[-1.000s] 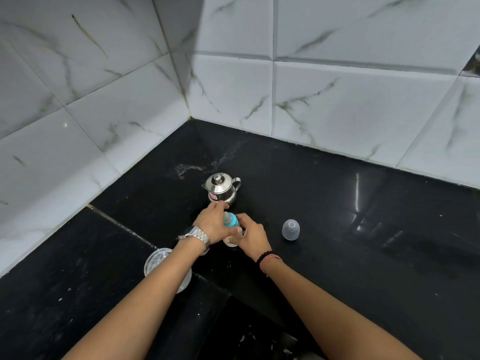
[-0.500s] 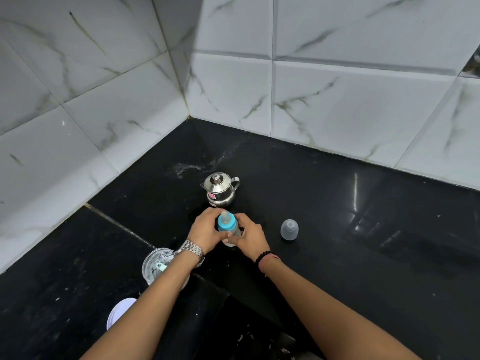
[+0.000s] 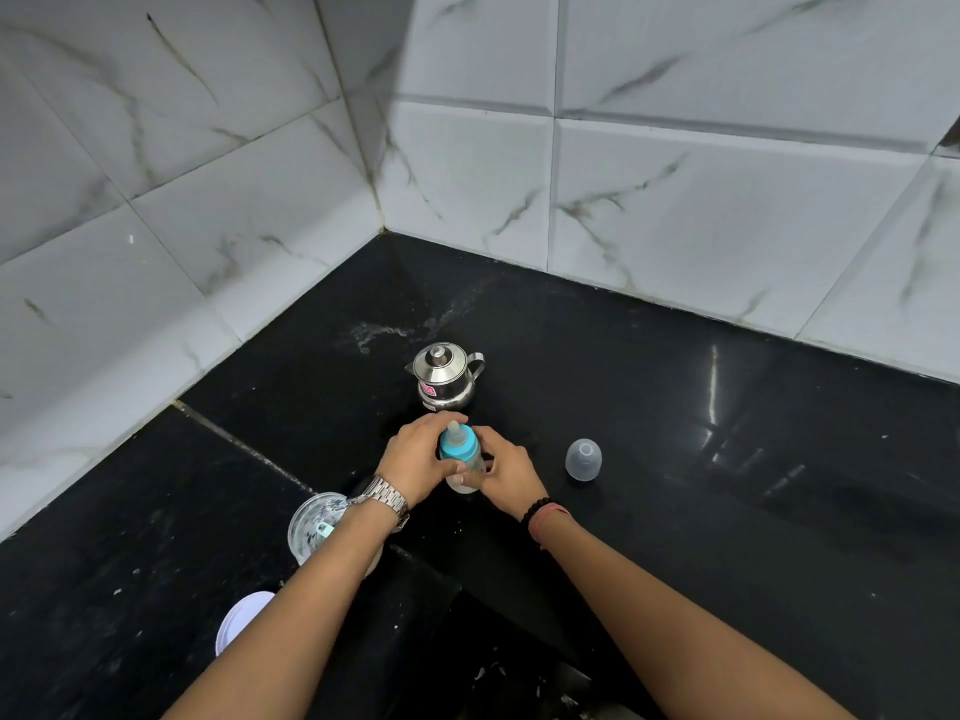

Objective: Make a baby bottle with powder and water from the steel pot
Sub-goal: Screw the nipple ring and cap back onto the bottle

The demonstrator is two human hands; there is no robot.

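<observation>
Our left forearm covers much of the clear jar (image 3: 318, 524) and part of the white lid (image 3: 240, 619). Both hands hide most of the bottle (image 3: 461, 449), so its fill level is perhaps unreadable.

A home kitchen corner: a glossy black stone tabletop (image 3: 675, 459) meets white marble-look wall tiles (image 3: 675, 200). On it stand a small lidded steel pot (image 3: 445, 377), a baby bottle (image 3: 460, 449) and a clear jar (image 3: 314, 524).
</observation>
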